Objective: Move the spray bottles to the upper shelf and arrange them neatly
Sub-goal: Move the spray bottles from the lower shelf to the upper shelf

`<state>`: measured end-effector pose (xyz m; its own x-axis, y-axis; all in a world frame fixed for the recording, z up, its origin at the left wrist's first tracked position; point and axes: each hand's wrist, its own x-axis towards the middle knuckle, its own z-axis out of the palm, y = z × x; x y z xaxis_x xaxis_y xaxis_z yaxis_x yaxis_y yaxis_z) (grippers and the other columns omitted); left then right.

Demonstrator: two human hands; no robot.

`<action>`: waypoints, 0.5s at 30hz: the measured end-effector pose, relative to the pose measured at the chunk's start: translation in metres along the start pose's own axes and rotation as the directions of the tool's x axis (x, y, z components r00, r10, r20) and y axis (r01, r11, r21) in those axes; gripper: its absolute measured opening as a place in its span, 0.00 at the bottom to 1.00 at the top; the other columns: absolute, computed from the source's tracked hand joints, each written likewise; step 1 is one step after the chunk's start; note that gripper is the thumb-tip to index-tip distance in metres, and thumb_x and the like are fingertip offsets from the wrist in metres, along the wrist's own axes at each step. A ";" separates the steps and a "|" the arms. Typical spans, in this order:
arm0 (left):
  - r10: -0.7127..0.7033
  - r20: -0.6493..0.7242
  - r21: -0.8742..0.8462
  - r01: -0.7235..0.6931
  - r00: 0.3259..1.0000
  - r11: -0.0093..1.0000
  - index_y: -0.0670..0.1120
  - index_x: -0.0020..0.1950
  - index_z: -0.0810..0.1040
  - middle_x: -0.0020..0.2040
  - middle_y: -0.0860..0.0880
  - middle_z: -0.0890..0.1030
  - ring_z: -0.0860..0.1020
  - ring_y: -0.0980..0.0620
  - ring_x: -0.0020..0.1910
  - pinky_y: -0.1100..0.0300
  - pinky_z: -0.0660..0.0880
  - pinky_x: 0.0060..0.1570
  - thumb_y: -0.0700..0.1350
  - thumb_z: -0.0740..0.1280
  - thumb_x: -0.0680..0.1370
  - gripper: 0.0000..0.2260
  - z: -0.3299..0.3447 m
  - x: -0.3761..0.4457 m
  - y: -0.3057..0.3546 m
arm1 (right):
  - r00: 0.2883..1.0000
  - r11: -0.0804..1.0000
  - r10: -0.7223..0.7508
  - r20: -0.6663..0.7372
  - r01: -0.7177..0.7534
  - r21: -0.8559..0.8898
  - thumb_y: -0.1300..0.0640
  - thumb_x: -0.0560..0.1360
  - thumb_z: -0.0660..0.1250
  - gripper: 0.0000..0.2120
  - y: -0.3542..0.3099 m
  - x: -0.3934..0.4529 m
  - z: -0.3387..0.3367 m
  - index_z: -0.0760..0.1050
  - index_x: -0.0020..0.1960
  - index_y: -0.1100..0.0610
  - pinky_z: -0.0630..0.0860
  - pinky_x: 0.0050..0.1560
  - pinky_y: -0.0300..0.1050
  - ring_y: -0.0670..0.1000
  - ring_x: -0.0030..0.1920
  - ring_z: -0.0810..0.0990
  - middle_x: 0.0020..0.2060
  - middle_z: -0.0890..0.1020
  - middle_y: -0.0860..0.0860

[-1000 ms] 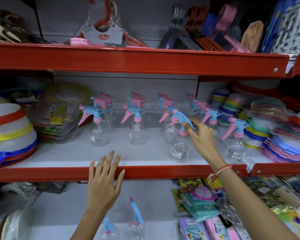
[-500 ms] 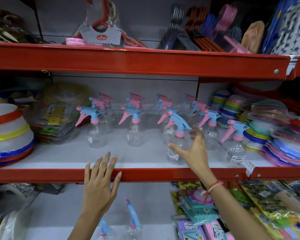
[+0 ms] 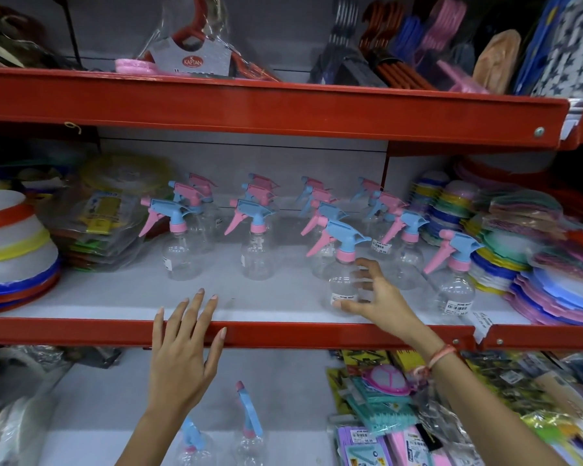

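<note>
Several clear spray bottles with pink and blue trigger heads stand in rows on the middle shelf (image 3: 115, 297). The front bottle of the third row (image 3: 341, 280) stands upright near the shelf's red front edge. My right hand (image 3: 382, 299) is cupped against its right side, fingers spread, thumb tip at its base, not closed around it. Held flat with fingers apart, my left hand (image 3: 182, 358) is in front of the red edge and holds nothing. Two more spray bottles (image 3: 249, 428) stand on the lower shelf beneath my left hand.
Stacked bowls with coloured rims (image 3: 11, 250) and bagged items (image 3: 101, 223) crowd the shelf's left end. Piles of coloured plates (image 3: 552, 274) fill its right end. Hangers (image 3: 394, 45) sit on the top shelf. Packets (image 3: 384, 415) lie at the lower right.
My right hand let go of the front bottle's trigger head and dropped down beside its body. The left hand stayed roughly where it was, shifting slightly.
</note>
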<state>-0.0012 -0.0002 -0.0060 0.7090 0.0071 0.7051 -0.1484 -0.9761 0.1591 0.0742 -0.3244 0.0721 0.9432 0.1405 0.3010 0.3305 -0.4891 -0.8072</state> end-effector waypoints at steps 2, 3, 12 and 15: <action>-0.003 -0.004 0.003 0.003 1.000 1.000 0.47 0.73 0.69 0.73 0.44 0.72 0.71 0.41 0.70 0.41 0.57 0.73 0.56 0.54 0.80 0.25 0.000 0.000 0.000 | 0.997 0.999 0.009 0.080 -0.012 0.035 0.57 0.67 0.79 0.38 0.002 -0.001 -0.007 0.60 0.69 0.48 0.77 0.45 0.27 0.42 0.58 0.76 0.62 0.73 0.50; -0.005 -0.005 0.003 0.005 1.000 1.000 0.47 0.73 0.69 0.73 0.44 0.72 0.71 0.41 0.70 0.41 0.57 0.73 0.56 0.54 0.80 0.25 0.001 0.000 0.000 | 0.995 0.999 0.011 0.096 -0.015 0.038 0.57 0.68 0.78 0.38 0.003 -0.001 -0.009 0.59 0.70 0.48 0.77 0.46 0.27 0.41 0.58 0.76 0.63 0.73 0.50; 0.013 0.016 0.025 -0.014 1.000 1.000 0.47 0.74 0.69 0.74 0.45 0.71 0.70 0.41 0.71 0.41 0.58 0.73 0.57 0.53 0.80 0.25 0.000 0.002 -0.001 | 1.000 0.998 -0.010 -0.028 0.008 -0.056 0.53 0.68 0.78 0.45 0.007 -0.007 -0.004 0.54 0.76 0.49 0.68 0.71 0.51 0.51 0.74 0.64 0.74 0.65 0.50; 0.055 0.010 0.049 -0.055 0.998 0.997 0.46 0.74 0.69 0.74 0.46 0.70 0.70 0.42 0.72 0.41 0.59 0.73 0.57 0.53 0.81 0.25 -0.003 0.006 -0.004 | 0.928 0.977 -0.187 -0.322 0.140 -0.163 0.51 0.69 0.76 0.37 -0.003 -0.021 0.012 0.61 0.72 0.49 0.71 0.67 0.55 0.51 0.69 0.67 0.67 0.69 0.47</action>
<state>0.0014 0.0039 -0.0007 0.7067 -0.0486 0.7059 -0.1535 -0.9844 0.0859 0.0534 -0.3155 0.0621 0.8027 -0.0553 0.5938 0.4497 -0.5980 -0.6635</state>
